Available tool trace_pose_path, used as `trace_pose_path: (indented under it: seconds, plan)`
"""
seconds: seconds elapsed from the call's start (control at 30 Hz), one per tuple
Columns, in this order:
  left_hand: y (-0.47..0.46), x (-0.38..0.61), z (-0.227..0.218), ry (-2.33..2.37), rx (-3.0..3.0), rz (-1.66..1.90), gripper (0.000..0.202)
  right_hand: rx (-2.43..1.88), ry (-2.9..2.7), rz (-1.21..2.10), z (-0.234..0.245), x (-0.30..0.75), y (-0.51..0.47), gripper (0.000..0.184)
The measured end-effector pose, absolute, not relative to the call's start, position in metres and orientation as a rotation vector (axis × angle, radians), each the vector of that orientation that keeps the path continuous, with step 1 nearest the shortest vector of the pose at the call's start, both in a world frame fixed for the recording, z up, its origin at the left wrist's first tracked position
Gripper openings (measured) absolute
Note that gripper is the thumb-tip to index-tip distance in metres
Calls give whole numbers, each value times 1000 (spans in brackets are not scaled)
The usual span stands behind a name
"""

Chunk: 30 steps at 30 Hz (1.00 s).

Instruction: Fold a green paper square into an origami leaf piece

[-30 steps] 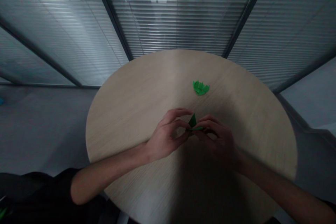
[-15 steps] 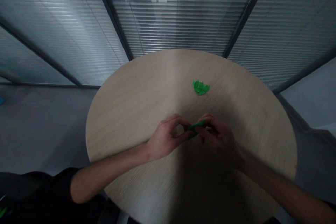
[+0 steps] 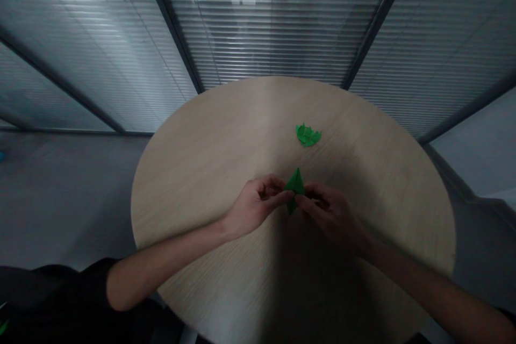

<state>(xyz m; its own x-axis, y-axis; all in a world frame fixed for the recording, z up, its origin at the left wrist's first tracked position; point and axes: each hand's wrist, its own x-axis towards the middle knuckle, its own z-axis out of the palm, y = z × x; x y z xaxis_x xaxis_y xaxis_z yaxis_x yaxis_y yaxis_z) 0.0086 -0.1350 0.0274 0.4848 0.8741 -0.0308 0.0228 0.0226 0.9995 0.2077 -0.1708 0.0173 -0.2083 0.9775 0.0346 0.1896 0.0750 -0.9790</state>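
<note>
Between my two hands is a folded green paper piece (image 3: 295,187), pointed at the top and pinched from both sides. My left hand (image 3: 256,206) holds its left edge between thumb and fingers. My right hand (image 3: 328,217) grips its right edge, and the fingers hide part of the paper. Farther out on the tabletop lies a small heap of folded green paper pieces (image 3: 307,135), untouched and apart from both hands.
The round light wood table (image 3: 193,188) fills the middle of the view, with grey floor beyond its edge. Glass walls with slatted blinds (image 3: 274,21) stand behind it. A dark sleeve and dark clothing (image 3: 60,290) show at lower left.
The green paper has turned from a flat strip into an upright pointed shape between my fingers. Both hands have shifted slightly apart. The heap has not moved.
</note>
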Motion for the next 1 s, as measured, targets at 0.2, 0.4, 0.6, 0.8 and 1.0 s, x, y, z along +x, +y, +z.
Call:
trace_pose_path:
  seconds: [0.2,0.4,0.6,0.8,1.0]
  plan:
    - [-134,8,22,825,1398,774,31,-1230,-1497,1232,17,209,-171,25]
    - [-133,7,18,815,1330,740,34,-1194,-1493,1271,16,209,-170,29]
    - [-133,7,20,815,1294,720,38,-1189,-1511,1271,14,209,-170,39]
    - [-134,8,20,794,1250,698,44,-1194,-1482,1275,16,209,-169,40]
    - [-134,6,21,789,1277,706,44,-1189,-1478,1347,13,209,-169,41]
